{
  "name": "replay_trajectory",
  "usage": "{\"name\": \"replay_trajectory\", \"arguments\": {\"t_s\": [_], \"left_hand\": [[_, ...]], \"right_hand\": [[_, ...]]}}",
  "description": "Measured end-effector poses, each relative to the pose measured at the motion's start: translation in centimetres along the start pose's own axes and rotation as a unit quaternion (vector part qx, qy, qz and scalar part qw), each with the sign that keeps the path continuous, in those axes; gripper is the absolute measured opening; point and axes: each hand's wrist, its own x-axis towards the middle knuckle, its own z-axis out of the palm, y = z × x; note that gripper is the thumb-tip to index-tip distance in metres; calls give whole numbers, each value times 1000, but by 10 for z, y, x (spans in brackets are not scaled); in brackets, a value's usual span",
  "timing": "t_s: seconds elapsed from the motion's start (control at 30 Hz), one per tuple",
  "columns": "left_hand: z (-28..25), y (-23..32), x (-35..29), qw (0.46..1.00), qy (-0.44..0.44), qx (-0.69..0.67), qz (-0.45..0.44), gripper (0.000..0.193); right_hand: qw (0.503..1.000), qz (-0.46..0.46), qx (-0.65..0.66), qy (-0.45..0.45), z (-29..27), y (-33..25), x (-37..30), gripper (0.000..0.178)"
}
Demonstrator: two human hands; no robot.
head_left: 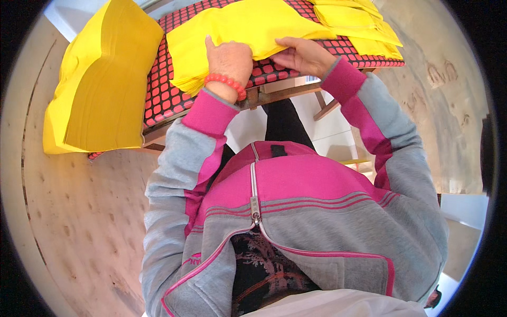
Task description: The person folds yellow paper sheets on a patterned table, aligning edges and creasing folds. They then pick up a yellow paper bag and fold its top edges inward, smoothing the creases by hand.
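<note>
A layered stack of thin yellow sheets (237, 24), like cloth, lies across the middle of a red-and-black patterned padded top. My left hand (231, 61), with a red bead bracelet (226, 84) at its wrist, is closed at the stack's near edge. Its thumb points away from me over the yellow, and the other fingers are curled, their tips hidden. At the near right edge, my right hand (307, 55) has its thumb on top and its fingers below, pinching the border of the yellow sheets.
A tall, bent pile of yellow sheets (105, 84) stands at the left end of the patterned top (161, 98). Folded yellow bundles (359, 24) lie at the far right. Beneath is a wooden frame (288, 85). Pale wooden boards (84, 211) flank it.
</note>
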Motion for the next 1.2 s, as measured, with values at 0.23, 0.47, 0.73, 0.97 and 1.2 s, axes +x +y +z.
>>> {"name": "replay_trajectory", "arguments": {"t_s": [0.23,0.47,0.73,0.97,1.2], "left_hand": [[-12,-10,-18,996,-57,-9,61,14],[-26,-14,-22,988,-110,-41,97,14],[-34,-38,-41,986,-120,-80,88,29],[-24,-91,-81,987,-53,-147,35,37],[-10,-141,-84,821,-126,-539,-140,24]], "right_hand": [[862,-187,-439,-173,26,12,-113,37],[525,-535,-660,-58,12,7,-45,42],[564,-449,-672,-167,-34,-15,-36,41],[610,-392,-660,-199,-66,-51,-33,31],[664,-247,-674,-208,-73,-87,-20,25]]}}
